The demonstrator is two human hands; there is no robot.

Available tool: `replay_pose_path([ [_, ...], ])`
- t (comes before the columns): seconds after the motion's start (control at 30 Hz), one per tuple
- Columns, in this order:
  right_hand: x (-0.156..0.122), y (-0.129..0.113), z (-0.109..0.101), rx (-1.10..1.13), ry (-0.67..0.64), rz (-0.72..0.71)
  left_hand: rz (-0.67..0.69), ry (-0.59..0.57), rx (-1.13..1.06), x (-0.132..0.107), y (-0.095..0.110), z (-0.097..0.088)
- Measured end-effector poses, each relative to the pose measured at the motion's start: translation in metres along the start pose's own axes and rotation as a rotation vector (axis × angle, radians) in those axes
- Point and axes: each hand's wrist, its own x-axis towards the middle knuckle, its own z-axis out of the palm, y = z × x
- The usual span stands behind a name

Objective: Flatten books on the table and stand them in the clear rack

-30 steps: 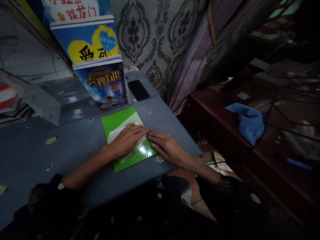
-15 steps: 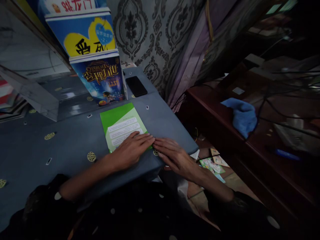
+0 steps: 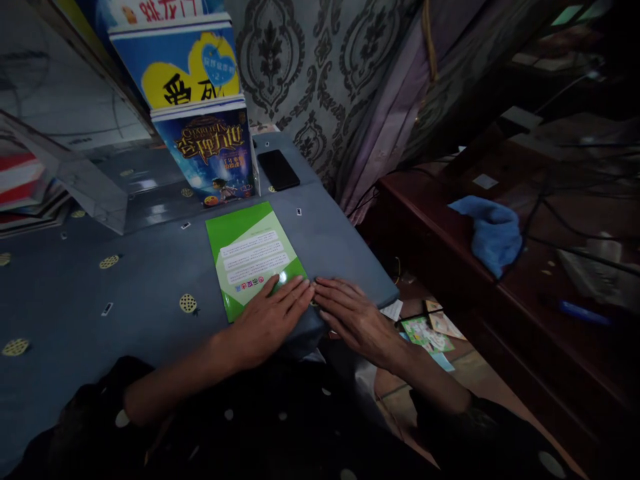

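Observation:
A green book (image 3: 253, 240) with pale text panels lies flat and closed on the blue tablecloth (image 3: 165, 267). My left hand (image 3: 273, 310) rests with its fingers stretched out over the book's near right corner. Beside it, at the table's near edge, my right hand (image 3: 353, 317) lies with its fingers extended and holds nothing. The fingertips of both hands meet or nearly meet just right of the book. Behind the green book stands a dark blue book (image 3: 215, 157) with gold lettering, upright in front of other books.
A black phone (image 3: 279, 170) lies near the wall. More books (image 3: 187, 63) stand in a stepped row, with a clear stand (image 3: 95, 180) to their left. On the brown cabinet (image 3: 425, 220) at right lie a blue cloth (image 3: 493, 233) and cables. Papers (image 3: 425, 333) lie on the floor.
My left hand has drawn back toward me across the green book, uncovering colored lettering near its lower edge. My right hand has barely moved. The view has shifted slightly.

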Motion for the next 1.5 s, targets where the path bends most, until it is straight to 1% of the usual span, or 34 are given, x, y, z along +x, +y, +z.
replay_pose_path([
  [0.13,0.001,0.002,-0.001,-0.011,0.001,-0.041,-0.028,-0.034,0.039,-0.012,0.007,-0.003],
  [0.23,0.003,0.005,-0.001,-0.018,0.002,-0.067,-0.048,-0.029,0.057,-0.025,0.012,-0.003],
  [0.43,0.006,0.008,-0.002,0.015,0.001,-0.079,-0.105,0.025,0.081,-0.057,0.016,0.002],
  [0.63,0.01,0.008,-0.007,0.024,-0.019,-0.098,-0.164,0.088,0.084,-0.088,0.018,0.0],
  [0.73,0.013,0.01,-0.011,0.013,-0.032,-0.118,-0.202,0.14,0.077,-0.103,0.02,0.001],
  [0.8,0.019,0.008,-0.013,0.007,-0.009,-0.136,-0.227,0.183,0.08,-0.11,0.022,0.003],
  [0.87,0.031,0.002,-0.012,0.026,0.003,-0.165,-0.246,0.218,0.091,-0.114,0.023,0.005],
  [0.9,0.039,-0.003,-0.01,0.05,-0.017,-0.189,-0.252,0.235,0.097,-0.114,0.023,0.006],
  [0.97,0.058,-0.018,-0.004,0.119,-0.12,-0.257,-0.264,0.27,0.104,-0.114,0.024,0.009],
  [1.07,0.087,-0.042,0.009,0.214,-0.339,-0.357,-0.27,0.333,0.09,-0.113,0.025,0.014],
  [1.17,0.113,-0.05,0.024,0.244,-0.46,-0.408,-0.275,0.39,0.061,-0.112,0.024,0.018],
  [1.23,0.13,-0.045,0.034,0.239,-0.505,-0.431,-0.268,0.401,0.074,-0.111,0.022,0.018],
  [1.33,0.158,-0.026,0.046,0.225,-0.55,-0.458,-0.237,0.396,0.124,-0.109,0.02,0.017],
  [1.5,0.205,0.004,0.061,0.22,-0.538,-0.449,-0.236,0.423,0.103,-0.108,0.018,0.022],
])
